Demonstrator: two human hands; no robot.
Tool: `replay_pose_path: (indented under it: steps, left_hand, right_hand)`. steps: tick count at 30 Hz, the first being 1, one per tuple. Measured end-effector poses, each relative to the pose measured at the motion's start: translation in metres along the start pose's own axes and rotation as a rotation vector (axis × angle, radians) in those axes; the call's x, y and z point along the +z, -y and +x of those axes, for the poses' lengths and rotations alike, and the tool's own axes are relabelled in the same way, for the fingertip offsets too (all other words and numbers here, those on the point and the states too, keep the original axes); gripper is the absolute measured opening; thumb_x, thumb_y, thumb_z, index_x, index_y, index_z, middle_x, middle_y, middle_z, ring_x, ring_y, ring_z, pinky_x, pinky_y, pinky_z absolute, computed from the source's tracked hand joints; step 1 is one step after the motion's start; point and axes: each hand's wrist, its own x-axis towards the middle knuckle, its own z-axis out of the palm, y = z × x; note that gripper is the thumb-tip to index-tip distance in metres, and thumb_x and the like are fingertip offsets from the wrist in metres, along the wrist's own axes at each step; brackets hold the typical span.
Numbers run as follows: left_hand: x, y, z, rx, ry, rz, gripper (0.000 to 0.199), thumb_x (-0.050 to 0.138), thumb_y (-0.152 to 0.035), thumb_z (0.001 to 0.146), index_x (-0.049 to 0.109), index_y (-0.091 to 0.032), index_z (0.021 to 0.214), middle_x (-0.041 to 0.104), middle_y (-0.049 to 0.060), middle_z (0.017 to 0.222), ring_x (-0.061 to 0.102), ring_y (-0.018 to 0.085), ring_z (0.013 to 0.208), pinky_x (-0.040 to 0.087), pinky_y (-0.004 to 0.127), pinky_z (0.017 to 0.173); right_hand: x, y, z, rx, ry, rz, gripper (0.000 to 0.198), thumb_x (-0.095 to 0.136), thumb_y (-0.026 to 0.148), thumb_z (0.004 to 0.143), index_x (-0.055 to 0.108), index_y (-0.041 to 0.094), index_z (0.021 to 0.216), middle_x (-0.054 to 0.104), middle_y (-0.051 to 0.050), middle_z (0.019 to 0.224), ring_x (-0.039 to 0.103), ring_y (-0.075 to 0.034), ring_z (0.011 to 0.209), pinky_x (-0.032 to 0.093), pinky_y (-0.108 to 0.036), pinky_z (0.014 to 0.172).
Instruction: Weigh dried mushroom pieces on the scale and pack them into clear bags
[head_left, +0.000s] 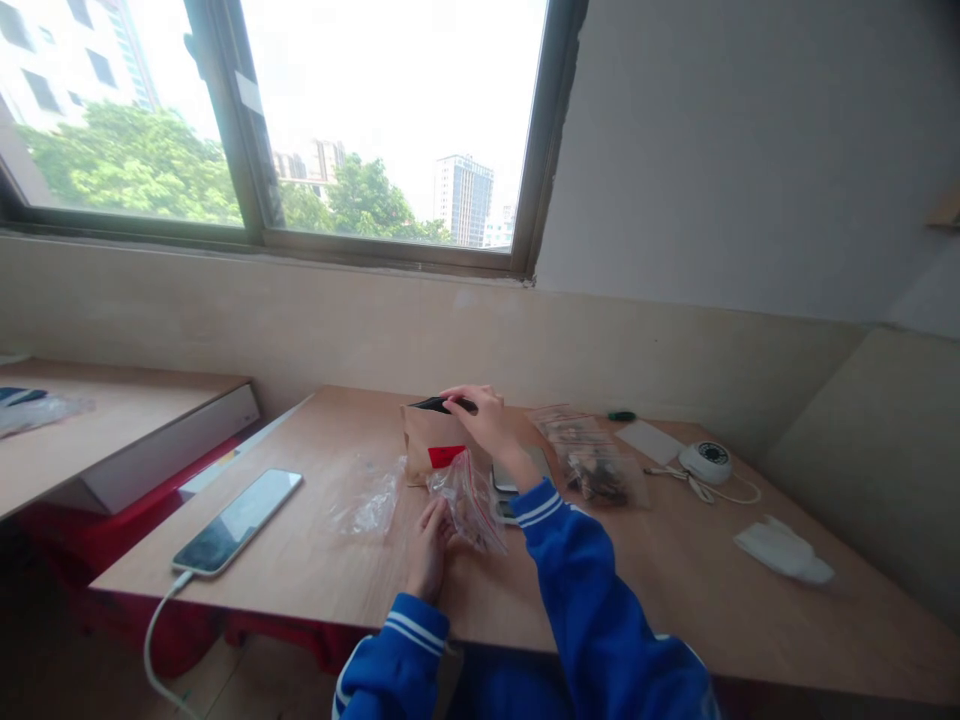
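Note:
A brown paper bag (420,440) with a red label (448,457) stands upright on the table, its mouth showing dark. My right hand (484,415) is at that mouth, thumb and fingers pinched together; whether they grip the rim or something dark inside I cannot tell. Just in front of the paper bag, my left hand (431,535) holds a clear zip bag (474,510) with red lines by its side. The zip bag's contents are too blurred to name. A small silver scale-like device (504,480) lies partly hidden beneath my right forearm.
Crumpled clear plastic (367,500) lies left of the paper bag, and a phone (238,522) on a cable sits further left. To the right are several filled zip bags (589,455), a white dome camera (705,462) with its cable, and white crumpled wrapping (784,550).

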Motion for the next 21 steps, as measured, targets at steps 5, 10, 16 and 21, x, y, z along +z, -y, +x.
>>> replay_pose_path:
  steps: [5,10,16,21]
  left_hand:
    - [0.002,-0.002,-0.001,0.000,-0.037,0.027,0.037,0.079,-0.042,0.058,0.065,-0.015,0.080,0.067,0.003,0.073,0.061,0.014,0.065,0.049,0.026,0.062]
    - [0.004,-0.002,0.000,0.028,-0.067,-0.003,0.040,0.080,-0.034,0.057,0.064,-0.017,0.089,0.066,0.002,0.080,0.061,0.013,0.068,0.050,0.028,0.069]
    - [0.008,-0.003,-0.002,0.107,0.061,0.074,0.043,0.080,-0.028,0.059,0.063,-0.017,0.098,0.069,0.005,0.093,0.064,0.019,0.088,0.048,0.030,0.082]
    - [0.005,-0.003,-0.001,0.180,0.069,0.161,0.033,0.077,-0.031,0.065,0.064,-0.015,0.090,0.070,0.004,0.085,0.065,0.017,0.081,0.047,0.029,0.079]
  right_hand:
    - [0.003,0.004,-0.027,-0.077,-0.154,0.025,0.025,0.045,0.029,0.092,0.065,0.026,0.106,0.059,-0.004,0.120,0.046,-0.020,0.117,0.025,-0.038,0.106]
    - [-0.004,-0.008,-0.072,0.071,-0.206,0.219,0.024,0.039,0.025,0.090,0.062,0.020,0.096,0.064,-0.006,0.097,0.058,-0.019,0.093,0.044,-0.032,0.087]
    - [0.012,-0.054,-0.108,0.347,0.279,0.331,0.020,0.045,0.024,0.085,0.063,0.017,0.091,0.067,-0.004,0.085,0.061,-0.016,0.069,0.048,-0.029,0.066]
    - [0.016,-0.054,-0.113,0.264,0.451,0.420,0.031,0.057,0.021,0.079,0.061,0.019,0.110,0.068,-0.005,0.096,0.060,-0.015,0.072,0.049,-0.025,0.063]
